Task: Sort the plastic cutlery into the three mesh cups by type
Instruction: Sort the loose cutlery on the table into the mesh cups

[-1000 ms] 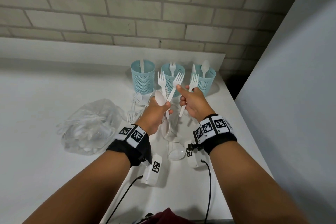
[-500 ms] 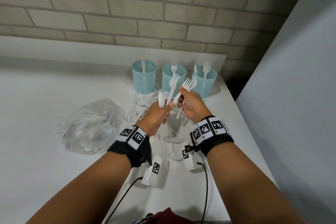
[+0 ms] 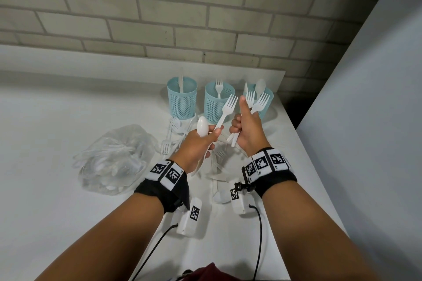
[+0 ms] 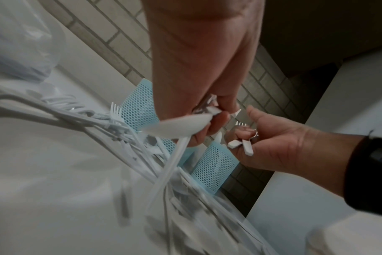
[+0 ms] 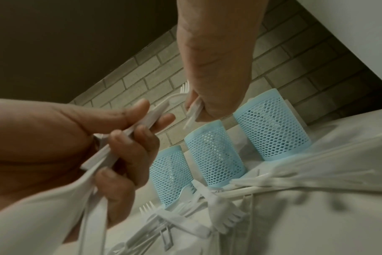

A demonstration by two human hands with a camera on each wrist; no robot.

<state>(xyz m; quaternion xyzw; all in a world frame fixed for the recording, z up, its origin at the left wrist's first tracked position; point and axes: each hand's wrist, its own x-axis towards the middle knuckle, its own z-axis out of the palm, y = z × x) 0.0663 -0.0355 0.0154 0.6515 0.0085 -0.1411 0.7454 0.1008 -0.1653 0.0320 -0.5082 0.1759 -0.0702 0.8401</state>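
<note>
My left hand grips a white plastic spoon and one white fork, both pointing up. Close to its right, my right hand holds two forks in its fist, thumb raised. Both hands hover above loose cutlery, just in front of three light-blue mesh cups. The left cup holds a knife, the middle cup a fork, and the right cup a spoon and another piece. In the right wrist view the fork handles stick out below my right hand's fingers.
A crumpled clear plastic bag with more cutlery lies left of my hands. More spoons and forks lie on the white table under my wrists. A brick wall stands behind the cups, and the table's right edge runs near the right cup.
My right hand has taken one fork out of my left hand and now holds two. The hands have drawn slightly apart; my left keeps the spoon and one fork.
</note>
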